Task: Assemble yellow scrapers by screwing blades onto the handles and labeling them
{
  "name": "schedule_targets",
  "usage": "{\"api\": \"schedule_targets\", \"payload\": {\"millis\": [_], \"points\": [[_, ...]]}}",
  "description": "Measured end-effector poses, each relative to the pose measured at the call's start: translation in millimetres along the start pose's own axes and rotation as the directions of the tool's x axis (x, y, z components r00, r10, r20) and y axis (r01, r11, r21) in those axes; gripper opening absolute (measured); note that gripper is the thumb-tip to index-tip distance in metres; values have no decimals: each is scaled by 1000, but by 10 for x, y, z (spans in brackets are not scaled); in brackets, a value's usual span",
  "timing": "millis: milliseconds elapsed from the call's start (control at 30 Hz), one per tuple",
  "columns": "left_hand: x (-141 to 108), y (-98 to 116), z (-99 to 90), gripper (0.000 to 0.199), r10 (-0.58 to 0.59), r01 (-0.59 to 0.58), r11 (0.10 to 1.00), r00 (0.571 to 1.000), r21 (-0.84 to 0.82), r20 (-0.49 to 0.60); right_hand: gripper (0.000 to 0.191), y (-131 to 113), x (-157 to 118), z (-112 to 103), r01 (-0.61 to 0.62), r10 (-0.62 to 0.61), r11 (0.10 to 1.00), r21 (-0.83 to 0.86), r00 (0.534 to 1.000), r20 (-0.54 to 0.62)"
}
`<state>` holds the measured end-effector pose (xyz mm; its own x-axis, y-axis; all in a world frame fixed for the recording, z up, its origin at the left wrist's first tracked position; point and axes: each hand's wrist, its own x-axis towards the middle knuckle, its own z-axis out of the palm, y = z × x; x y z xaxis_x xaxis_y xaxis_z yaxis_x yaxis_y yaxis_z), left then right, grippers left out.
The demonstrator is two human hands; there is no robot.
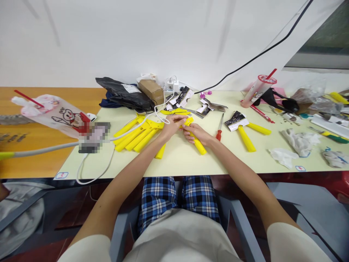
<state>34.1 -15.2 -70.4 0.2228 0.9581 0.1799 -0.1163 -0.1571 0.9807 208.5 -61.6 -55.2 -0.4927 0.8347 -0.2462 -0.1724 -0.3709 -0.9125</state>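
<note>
My right hand is wrapped round a yellow plastic handle, which slants with its far end up and left. At that far end my left hand has its fingers pinched together; what they grip, if anything, is too small to make out. A pile of yellow handles lies just left of my hands, partly under a white cable. To the right is a screwdriver with a red handle. Beyond my hands are flat metal blades and black-and-white cards.
Two yellow-handled tools with a card lie to the right. Drink cups stand at left and right. A black plastic bag, a cardboard box and a power strip line the wall. Crumpled gloves lie far right.
</note>
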Motion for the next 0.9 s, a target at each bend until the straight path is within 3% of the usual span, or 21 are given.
{"api": "schedule_targets", "payload": {"millis": [300,700,800,900], "points": [[70,-99,-32,34,123,-121,988,992,94,-15,42,-14,19,-54,28,-28,999,41,999,-22],[48,-95,-7,37,122,-124,981,992,147,23,40,-14,25,-69,44,-44,996,74,999,7],[100,-53,-74,41,161,-158,973,987,171,-2,40,-29,21,-71,69,-66,992,102,997,-34],[219,-1,-274,39,260,-236,942,963,240,-73,39,-60,16,-93,147,-132,979,140,985,-113]]}}
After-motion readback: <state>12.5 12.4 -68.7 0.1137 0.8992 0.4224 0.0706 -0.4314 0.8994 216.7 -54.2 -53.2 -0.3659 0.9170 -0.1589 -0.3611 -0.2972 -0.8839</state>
